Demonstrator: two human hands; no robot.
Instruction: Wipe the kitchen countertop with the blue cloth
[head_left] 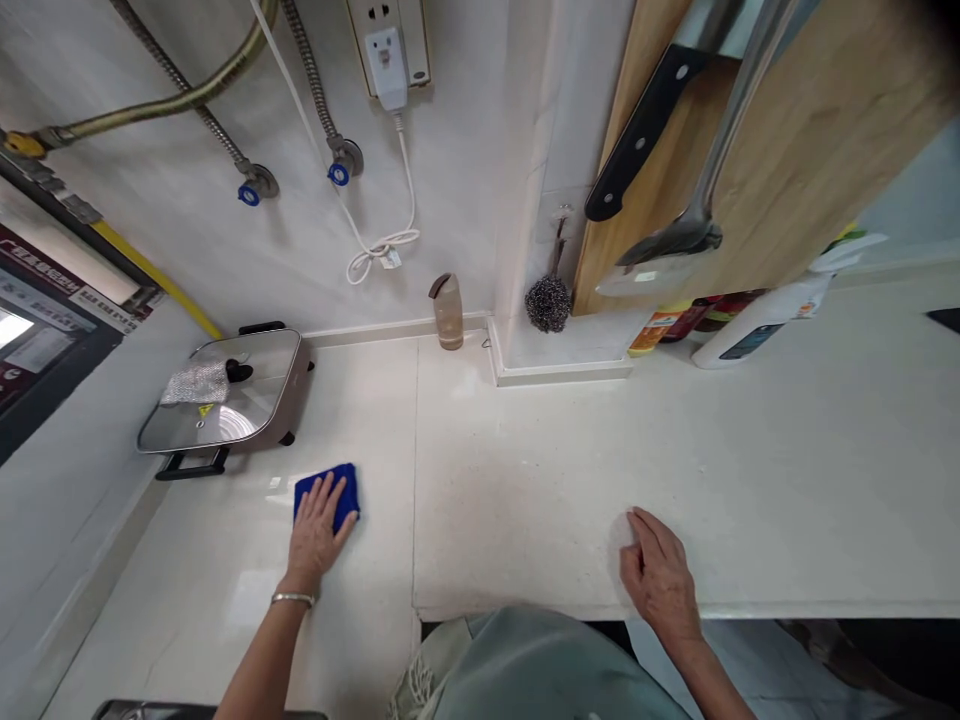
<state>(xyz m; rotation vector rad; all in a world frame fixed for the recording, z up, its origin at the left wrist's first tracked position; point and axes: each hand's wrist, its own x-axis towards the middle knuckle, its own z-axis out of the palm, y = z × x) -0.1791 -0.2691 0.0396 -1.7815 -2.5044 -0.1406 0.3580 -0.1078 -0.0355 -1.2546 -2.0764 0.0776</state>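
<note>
"Where was the cloth?"

"Towards the tabletop's left edge, under the left hand, fingers spread flat."

"Handling?"

"Probably soft and light; a corner seemed best to grasp."

"The right hand?"

"By the front edge, half-curled; I couldn't tell whether closed."

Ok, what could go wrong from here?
1. The left hand lies flat on the blue cloth near the lidded pan; a push toward the pan might knock its front handle.
2. The bottle stands upright by the wall; a wide sweep that far back could tip it.
3. The knife sits handle-down over the cutting board; if bumped, it might come loose.
</note>
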